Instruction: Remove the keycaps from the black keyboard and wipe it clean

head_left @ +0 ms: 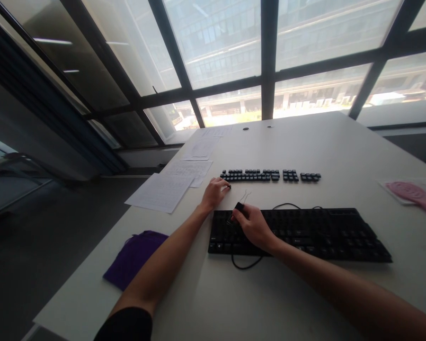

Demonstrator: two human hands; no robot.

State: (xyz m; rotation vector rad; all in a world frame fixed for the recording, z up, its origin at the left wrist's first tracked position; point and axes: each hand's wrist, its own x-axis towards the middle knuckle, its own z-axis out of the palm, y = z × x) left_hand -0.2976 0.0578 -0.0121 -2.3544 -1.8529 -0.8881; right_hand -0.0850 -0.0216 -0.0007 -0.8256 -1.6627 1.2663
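Note:
My left hand (215, 193) is at the left end of the rows of loose black keycaps (250, 178), its fingers pinched on a small black keycap (229, 186) close to the table. In my right hand (254, 226) is a keycap puller with a black handle (239, 207), its thin wire prongs (246, 194) pointing away from me. That hand is over the left part of a black keyboard (326, 232) and hides some of its keys. A black cable (246, 268) loops out from under the keyboard's near edge.
Written paper sheets (159, 192) lie along the table's left side. A purple cloth pouch (137, 255) rests beside my left forearm. At the right is a pink item (408, 191) on a clear wrapper. Large windows (216, 42) stand behind the white table (341, 151).

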